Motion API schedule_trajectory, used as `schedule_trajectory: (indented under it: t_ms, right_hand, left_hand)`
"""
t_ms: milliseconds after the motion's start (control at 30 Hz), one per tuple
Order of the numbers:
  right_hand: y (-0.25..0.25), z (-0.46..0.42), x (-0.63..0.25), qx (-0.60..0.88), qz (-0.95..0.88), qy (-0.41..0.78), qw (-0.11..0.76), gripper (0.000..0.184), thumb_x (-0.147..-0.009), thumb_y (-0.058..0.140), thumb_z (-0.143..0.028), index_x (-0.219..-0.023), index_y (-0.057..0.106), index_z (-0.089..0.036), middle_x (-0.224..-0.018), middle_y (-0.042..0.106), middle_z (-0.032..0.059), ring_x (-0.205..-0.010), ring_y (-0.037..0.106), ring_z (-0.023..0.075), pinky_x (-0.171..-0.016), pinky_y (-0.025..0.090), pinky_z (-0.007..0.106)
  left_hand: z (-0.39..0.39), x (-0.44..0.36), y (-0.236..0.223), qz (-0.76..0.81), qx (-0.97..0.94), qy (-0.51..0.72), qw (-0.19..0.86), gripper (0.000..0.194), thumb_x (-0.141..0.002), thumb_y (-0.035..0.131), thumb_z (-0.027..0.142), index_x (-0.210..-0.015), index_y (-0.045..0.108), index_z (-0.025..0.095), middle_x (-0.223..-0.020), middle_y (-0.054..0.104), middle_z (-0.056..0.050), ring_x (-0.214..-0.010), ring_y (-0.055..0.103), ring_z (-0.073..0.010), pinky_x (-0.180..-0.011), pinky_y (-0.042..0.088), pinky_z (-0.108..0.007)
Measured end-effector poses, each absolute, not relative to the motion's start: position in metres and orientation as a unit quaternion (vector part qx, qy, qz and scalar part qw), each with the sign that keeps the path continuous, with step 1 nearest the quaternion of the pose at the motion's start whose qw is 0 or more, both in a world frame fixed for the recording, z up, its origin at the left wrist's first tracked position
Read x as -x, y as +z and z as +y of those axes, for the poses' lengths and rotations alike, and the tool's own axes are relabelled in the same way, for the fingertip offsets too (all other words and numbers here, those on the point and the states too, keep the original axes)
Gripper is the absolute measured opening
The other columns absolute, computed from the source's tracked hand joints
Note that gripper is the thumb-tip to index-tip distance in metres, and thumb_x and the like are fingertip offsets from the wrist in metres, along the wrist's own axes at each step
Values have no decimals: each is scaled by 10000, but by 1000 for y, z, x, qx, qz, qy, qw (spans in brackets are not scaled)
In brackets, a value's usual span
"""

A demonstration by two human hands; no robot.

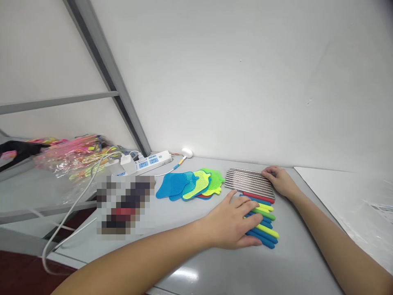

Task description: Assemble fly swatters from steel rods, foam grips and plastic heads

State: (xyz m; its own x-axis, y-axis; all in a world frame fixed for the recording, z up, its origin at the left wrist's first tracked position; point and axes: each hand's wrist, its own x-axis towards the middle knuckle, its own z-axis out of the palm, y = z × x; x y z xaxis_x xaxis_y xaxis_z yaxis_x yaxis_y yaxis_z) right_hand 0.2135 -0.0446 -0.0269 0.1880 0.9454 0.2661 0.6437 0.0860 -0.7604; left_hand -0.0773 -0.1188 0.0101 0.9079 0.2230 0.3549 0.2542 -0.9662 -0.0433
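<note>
Your two hands are well apart on the grey desk [307, 258]. Your left hand [233, 221] lies palm down with its fingers spread over the left part of a row of coloured sticks [266, 230], touching them rather than closing round them; their rounded right ends show past your fingertips in blue, yellow and green. One finger of that hand points up toward the lower left corner of a row of shiny metal rods [249, 181], which lie side by side just beyond the sticks. Your right hand [280, 181] rests at the right ends of those rods, fingers bent over them, though you cannot tell from here whether it grips any. A red stick [258, 197] lies just beside the nearest rod. Left of the rods you have overlapping perforated paddles [192, 186] in blue, yellow and green, with a bit of red beneath. Farther left and back are a power strip [154, 162] with plugs in it, a small white rounded device [187, 153] near the wall, and clear plastic bags [81, 153] of colourful items.
</note>
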Motion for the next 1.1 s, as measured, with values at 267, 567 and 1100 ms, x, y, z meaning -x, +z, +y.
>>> schedule_trajectory:
  t_ms: [267,567,1100]
  right_hand:
    - [-29,-56,-220,625,-443,279,579,361,-779,635,-552,-883,670,-208,-815,647,26,-731,544,168,-704,447,306]
    - [-27,-54,-242,440,-327,477,687,197,-866,597,-330,-749,489,-214,-623,283,-74,-483,299,68,-484,415,204]
    - [-25,-57,-246,372,-228,522,732,154,-862,531,-179,-716,488,-208,-566,219,-79,-448,262,66,-444,396,211]
  left_hand:
    - [-92,104,37,-192,951,-231,71,432,-959,383,512,-1220,544,208,-1360,530,-100,-1233,460,-269,-1097,270,-512]
    - [-19,211,63,-496,852,-169,0,361,-971,340,382,-1086,615,177,-1157,622,-103,-1118,545,-254,-976,409,-387]
    - [-10,228,50,-559,826,-51,-53,566,-773,582,653,-1163,601,243,-1186,640,-111,-1176,522,-337,-964,372,-454]
